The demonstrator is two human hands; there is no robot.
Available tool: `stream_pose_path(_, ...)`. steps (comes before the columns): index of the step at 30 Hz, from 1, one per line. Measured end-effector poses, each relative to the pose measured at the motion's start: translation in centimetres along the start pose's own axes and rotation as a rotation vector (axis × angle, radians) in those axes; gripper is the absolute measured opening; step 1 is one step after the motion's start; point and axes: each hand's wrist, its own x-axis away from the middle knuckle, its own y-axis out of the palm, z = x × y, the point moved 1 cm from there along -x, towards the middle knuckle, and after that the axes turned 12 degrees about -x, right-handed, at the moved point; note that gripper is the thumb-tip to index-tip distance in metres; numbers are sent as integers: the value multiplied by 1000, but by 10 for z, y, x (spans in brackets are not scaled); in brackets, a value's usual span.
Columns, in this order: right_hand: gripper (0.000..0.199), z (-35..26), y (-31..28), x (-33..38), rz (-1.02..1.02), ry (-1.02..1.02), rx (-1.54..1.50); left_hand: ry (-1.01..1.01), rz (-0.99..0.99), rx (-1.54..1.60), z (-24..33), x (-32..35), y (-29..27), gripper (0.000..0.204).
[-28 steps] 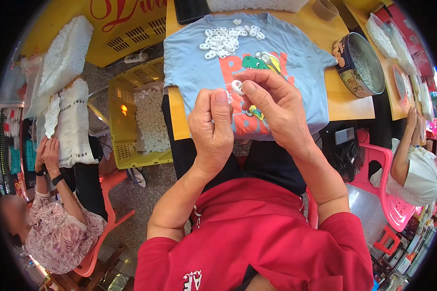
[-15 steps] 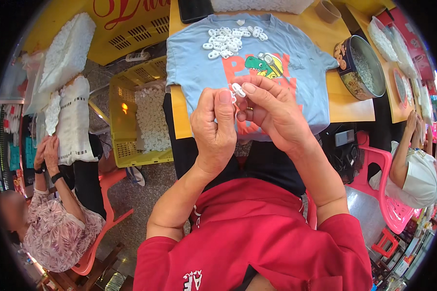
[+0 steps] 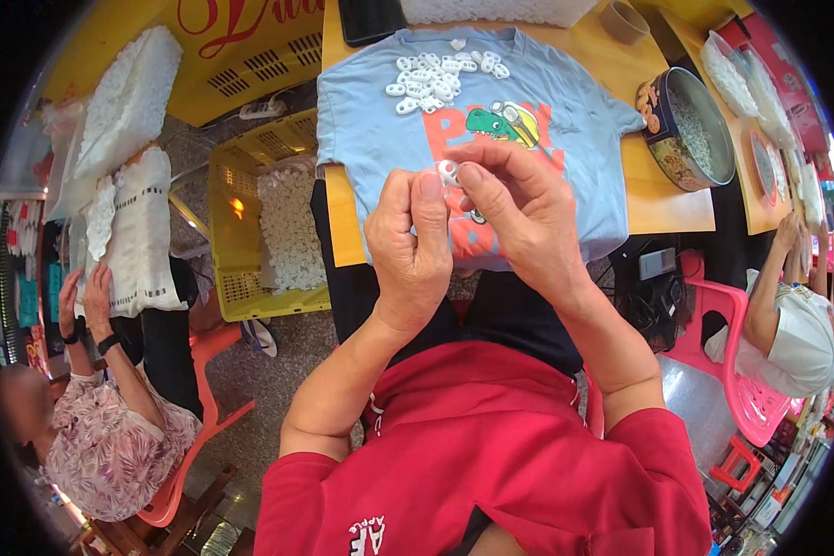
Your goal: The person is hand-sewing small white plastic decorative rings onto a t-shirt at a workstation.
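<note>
A small white oval plastic piece [image 3: 448, 170] is pinched between my two hands over the blue T-shirt [image 3: 361, 111]. My left hand [image 3: 408, 236] is closed, its thumb and fingertips at the piece's left side. My right hand [image 3: 525, 208] closes on it from the right with thumb and forefinger. A reddish spot shows in the piece; its lower part is hidden by my fingers. Farther up the shirt lies a loose pile of similar white two-holed pieces [image 3: 426, 82].
The shirt covers a yellow table [image 3: 676, 215]. A round tin [image 3: 656, 139] of small clear bits stands at right, below a brown cup [image 3: 625, 22]. Left of the table is a yellow crate [image 3: 241, 301] of white pieces. Other people sit on both sides.
The white piece has turned between my fingertips, now showing a reddish spot. My right hand has shifted slightly and its fingers have curled. At left, another person's hands have moved apart.
</note>
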Motion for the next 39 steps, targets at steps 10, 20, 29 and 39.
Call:
stream_pose_path(10, 23, -1, 2, 1, -38, 56, -140, -10, -7, 48, 3, -2, -1, 26)
stream_pose_path(20, 21, 3, 12, 4, 30, 47, -166, 20, 11, 27, -1, -1, -1, 28)
stream_pose_path(29, 19, 5, 18, 6, 20, -83, -127, -22, 5, 65, 5, -1, -2, 30)
stream_pose_path(39, 17, 8, 18, 9, 78, -83, -63, 39, 26, -51, 2, 1, -1, 30)
